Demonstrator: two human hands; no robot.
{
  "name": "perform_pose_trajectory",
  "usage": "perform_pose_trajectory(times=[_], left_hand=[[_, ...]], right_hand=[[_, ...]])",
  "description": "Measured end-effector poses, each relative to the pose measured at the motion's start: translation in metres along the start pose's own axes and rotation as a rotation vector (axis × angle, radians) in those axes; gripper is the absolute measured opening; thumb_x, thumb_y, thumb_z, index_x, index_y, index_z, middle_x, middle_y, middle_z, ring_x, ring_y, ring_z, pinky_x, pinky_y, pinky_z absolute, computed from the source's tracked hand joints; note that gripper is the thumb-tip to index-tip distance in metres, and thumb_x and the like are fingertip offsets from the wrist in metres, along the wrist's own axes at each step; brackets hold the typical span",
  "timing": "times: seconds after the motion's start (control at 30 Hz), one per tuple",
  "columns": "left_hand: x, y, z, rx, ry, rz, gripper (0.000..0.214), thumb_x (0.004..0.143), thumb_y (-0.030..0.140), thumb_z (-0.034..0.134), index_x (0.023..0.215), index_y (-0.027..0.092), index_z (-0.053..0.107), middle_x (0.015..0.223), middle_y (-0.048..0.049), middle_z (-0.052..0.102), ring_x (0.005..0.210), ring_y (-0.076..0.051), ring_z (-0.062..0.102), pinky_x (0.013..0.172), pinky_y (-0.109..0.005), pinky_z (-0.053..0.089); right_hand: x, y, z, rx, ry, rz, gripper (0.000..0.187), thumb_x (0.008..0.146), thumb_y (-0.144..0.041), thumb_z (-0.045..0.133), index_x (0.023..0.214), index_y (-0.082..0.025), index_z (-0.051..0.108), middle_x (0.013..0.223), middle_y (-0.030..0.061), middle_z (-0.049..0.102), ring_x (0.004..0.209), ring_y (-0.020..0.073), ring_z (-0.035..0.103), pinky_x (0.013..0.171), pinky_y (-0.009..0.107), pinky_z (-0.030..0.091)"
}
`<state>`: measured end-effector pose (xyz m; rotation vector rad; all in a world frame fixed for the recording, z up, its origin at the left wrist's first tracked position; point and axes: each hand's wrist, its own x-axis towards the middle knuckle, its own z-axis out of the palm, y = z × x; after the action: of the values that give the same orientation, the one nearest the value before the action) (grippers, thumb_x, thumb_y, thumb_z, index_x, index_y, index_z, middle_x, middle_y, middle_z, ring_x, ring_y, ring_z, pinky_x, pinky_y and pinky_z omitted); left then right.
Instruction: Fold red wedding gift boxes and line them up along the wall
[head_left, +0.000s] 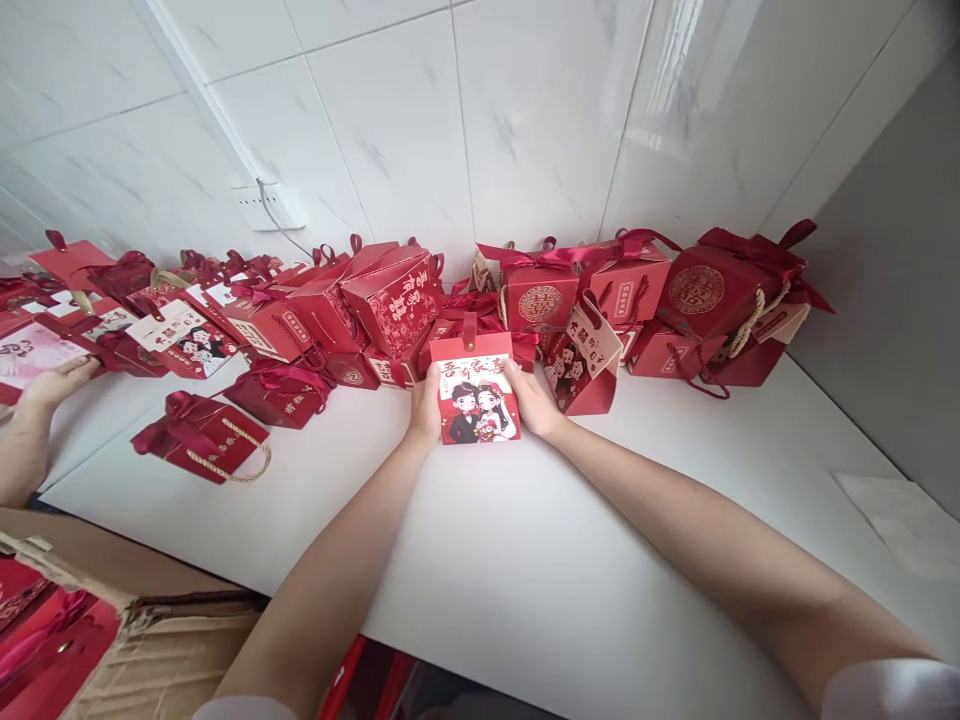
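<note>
Between my two hands is a red gift box with a cartoon bride and groom and a ribbon loop at its top. My left hand grips its left side, and my right hand grips the right side. The box is upright, its picture towards me; whether its base touches the table cannot be told. Just right of my right hand stands a tapered red and cream gift box. Behind the held box, more red boxes and ribbons are partly hidden.
Red gift boxes line the white table along the tiled wall. One box with a rope handle sits nearer, at left. A co-worker's hand touches a pink-fronted box. A cardboard carton holding red boxes is at lower left.
</note>
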<state>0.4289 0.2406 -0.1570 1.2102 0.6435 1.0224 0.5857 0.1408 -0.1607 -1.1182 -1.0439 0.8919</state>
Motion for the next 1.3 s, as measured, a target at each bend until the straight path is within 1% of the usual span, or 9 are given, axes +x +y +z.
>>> perform_pose_trajectory(times=[0.1,0.3,0.5,0.6,0.77,0.97,1.17,1.3], left_hand=[[-0.0002,0.0001,0.0005,0.014,-0.003,0.022,0.063,0.084,0.07,0.059,0.113,0.016,0.074,0.104,-0.0117,0.078,0.099,-0.033,0.074,0.082,-0.04,0.06],[-0.002,0.0021,0.0028,0.047,0.008,0.042,0.064,0.085,0.07,0.057,0.115,0.017,0.073,0.103,-0.0109,0.079,0.098,-0.032,0.074,0.084,-0.04,0.06],[-0.0019,0.0032,0.0042,0.046,0.025,0.036,0.065,0.082,0.072,0.059,0.112,0.017,0.074,0.096,-0.0106,0.079,0.098,-0.033,0.074,0.085,-0.04,0.059],[-0.0015,0.0025,0.0049,0.014,0.015,0.03,0.064,0.081,0.071,0.061,0.113,0.017,0.074,0.096,-0.0108,0.079,0.099,-0.033,0.074,0.085,-0.04,0.06],[-0.0016,0.0019,0.0055,-0.007,0.04,0.027,0.063,0.078,0.072,0.064,0.108,0.018,0.075,0.094,-0.0109,0.079,0.102,-0.033,0.073,0.085,-0.04,0.06],[-0.0027,0.0034,0.0051,0.011,0.022,0.022,0.062,0.079,0.07,0.064,0.108,0.017,0.075,0.097,-0.0117,0.079,0.1,-0.034,0.074,0.084,-0.041,0.061],[-0.0029,0.003,0.0055,0.005,0.031,0.041,0.06,0.078,0.07,0.065,0.106,0.017,0.075,0.096,-0.0113,0.079,0.106,-0.034,0.072,0.087,-0.041,0.06],[-0.0023,0.0017,0.0045,0.017,0.024,0.034,0.059,0.08,0.07,0.063,0.106,0.018,0.075,0.096,-0.011,0.079,0.106,-0.034,0.072,0.085,-0.041,0.061]], right_hand=[[0.0007,0.0003,-0.0008,-0.023,0.01,-0.005,0.069,0.094,-0.074,0.042,0.116,-0.018,0.074,0.112,0.0073,0.076,0.11,0.0308,0.067,0.102,0.042,0.047],[0.0005,-0.0012,-0.0009,-0.045,0.005,-0.018,0.07,0.095,-0.075,0.039,0.115,-0.018,0.074,0.11,0.0068,0.077,0.106,0.029,0.069,0.097,0.039,0.05],[0.0014,0.0006,-0.0015,-0.076,0.029,-0.022,0.071,0.093,-0.077,0.039,0.111,-0.018,0.075,0.113,0.0072,0.075,0.11,0.0301,0.067,0.102,0.041,0.047],[0.0018,0.0007,-0.0017,-0.087,0.033,-0.019,0.071,0.092,-0.077,0.039,0.109,-0.018,0.076,0.11,0.0066,0.076,0.107,0.0301,0.067,0.102,0.041,0.047],[0.0011,-0.0011,-0.0016,-0.092,0.032,-0.017,0.072,0.091,-0.078,0.04,0.108,-0.018,0.076,0.109,0.0063,0.076,0.107,0.03,0.067,0.102,0.041,0.047],[0.0002,-0.0029,-0.0011,-0.09,0.032,-0.015,0.072,0.091,-0.078,0.04,0.106,-0.018,0.077,0.108,0.0068,0.076,0.106,0.0302,0.067,0.102,0.041,0.047],[-0.0006,-0.0036,-0.0005,-0.084,0.035,-0.013,0.071,0.092,-0.077,0.041,0.106,-0.018,0.077,0.106,0.0074,0.077,0.105,0.0305,0.067,0.101,0.042,0.047],[-0.0006,-0.0038,-0.0007,-0.079,0.033,-0.007,0.07,0.091,-0.077,0.041,0.105,-0.018,0.077,0.104,0.0069,0.077,0.104,0.0303,0.068,0.1,0.042,0.048]])
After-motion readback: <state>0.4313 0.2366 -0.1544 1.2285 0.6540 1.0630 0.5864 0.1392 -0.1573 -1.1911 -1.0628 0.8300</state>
